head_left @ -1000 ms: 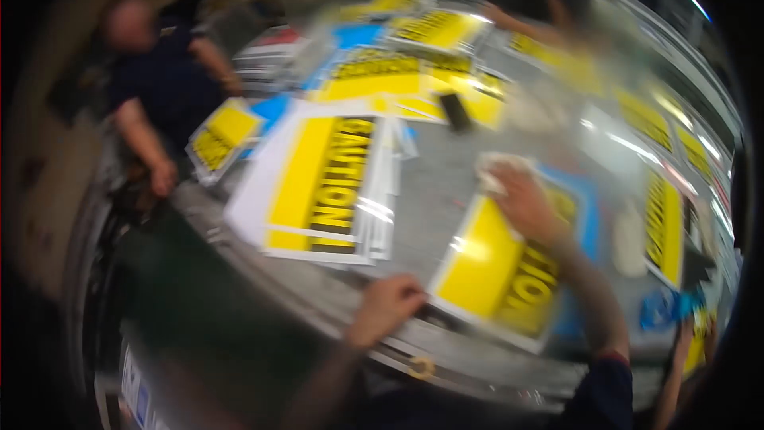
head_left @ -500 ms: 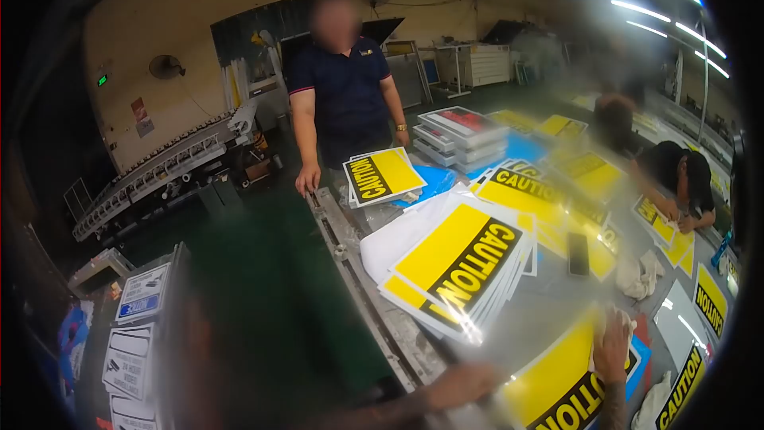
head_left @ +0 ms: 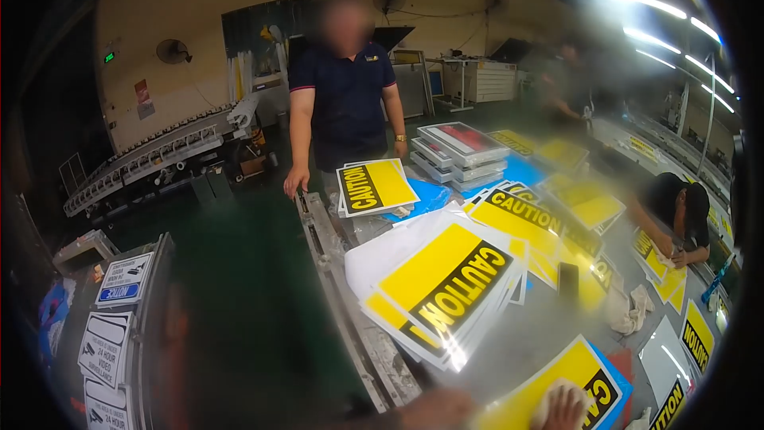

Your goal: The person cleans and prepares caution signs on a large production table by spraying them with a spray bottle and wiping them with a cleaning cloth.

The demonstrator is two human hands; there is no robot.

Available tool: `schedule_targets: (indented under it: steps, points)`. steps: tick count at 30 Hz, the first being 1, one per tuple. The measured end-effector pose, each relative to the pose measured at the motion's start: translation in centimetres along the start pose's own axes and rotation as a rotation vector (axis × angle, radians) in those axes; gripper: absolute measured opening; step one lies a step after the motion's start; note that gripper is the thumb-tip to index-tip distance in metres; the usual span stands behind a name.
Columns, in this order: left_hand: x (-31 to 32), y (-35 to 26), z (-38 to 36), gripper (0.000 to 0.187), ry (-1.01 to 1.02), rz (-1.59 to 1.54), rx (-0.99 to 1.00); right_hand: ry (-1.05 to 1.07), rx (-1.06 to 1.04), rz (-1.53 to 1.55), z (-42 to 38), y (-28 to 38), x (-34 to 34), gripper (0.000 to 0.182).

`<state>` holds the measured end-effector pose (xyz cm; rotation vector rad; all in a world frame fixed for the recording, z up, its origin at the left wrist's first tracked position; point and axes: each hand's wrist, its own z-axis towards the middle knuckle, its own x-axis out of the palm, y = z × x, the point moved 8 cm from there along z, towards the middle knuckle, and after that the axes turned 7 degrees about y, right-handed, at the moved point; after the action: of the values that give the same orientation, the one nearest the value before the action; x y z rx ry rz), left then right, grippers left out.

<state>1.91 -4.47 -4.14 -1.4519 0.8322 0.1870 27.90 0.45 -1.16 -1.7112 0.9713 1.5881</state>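
A yellow and black CAUTION sign (head_left: 549, 372) lies in front of me, on top of a blue sheet (head_left: 616, 360) that shows along its right side. My right hand (head_left: 567, 409) presses a white cloth (head_left: 555, 395) onto the sign's face, with its fingers bent over the cloth. Low in the view, my left hand (head_left: 438, 409) is beside the sign's left side; blur and the frame's lower edge hide its fingers. Just beyond both hands, a stack of CAUTION signs (head_left: 446, 279) sits on the table (head_left: 503, 340).
A person (head_left: 346, 103) stands across the table by its metal edge rail (head_left: 350, 310). Another person (head_left: 676, 215) bends over signs at the right. A dark phone-like slab (head_left: 567, 280), a crumpled cloth (head_left: 630, 310) and framed panels (head_left: 461, 143) are on the table. A rack with surveillance notices (head_left: 105, 346) stands left.
My right hand has slid the cloth left and toward me over the sign. My left hand has moved slightly down and left in view. The camera view has shifted a little.
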Motion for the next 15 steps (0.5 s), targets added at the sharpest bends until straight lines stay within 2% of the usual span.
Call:
schedule_targets:
  steps: [4, 6, 8, 11, 13, 15]
  points:
    - [-0.4, -0.5, -0.1, 0.034, 0.002, 0.001, -0.023, 0.101, -0.201, 0.095, -2.2, 7.4, -0.7, 0.071]
    - [0.2, 0.8, 0.5, 0.033, 0.017, -0.025, -0.029, 0.099, -0.242, 0.158, -2.2, 7.6, -0.7, 0.069]
    - [2.3, 4.2, 1.8, 0.027, -0.014, -0.106, -0.028, 0.114, -0.311, 0.165, -0.9, 5.6, -1.7, 0.068]
    - [0.6, 1.1, 0.6, 0.027, 0.015, -0.039, 0.028, -0.073, -0.084, 0.120, 2.0, -3.5, -2.0, 0.061]
    - [1.3, 1.6, 0.6, 0.035, 0.033, 0.028, 0.046, -0.097, 0.114, 0.056, 2.7, -9.7, -1.3, 0.064]
    - [1.5, 2.4, 1.0, 0.040, 0.028, 0.080, 0.053, -0.122, 0.133, 0.071, 2.9, -12.0, -0.9, 0.064]
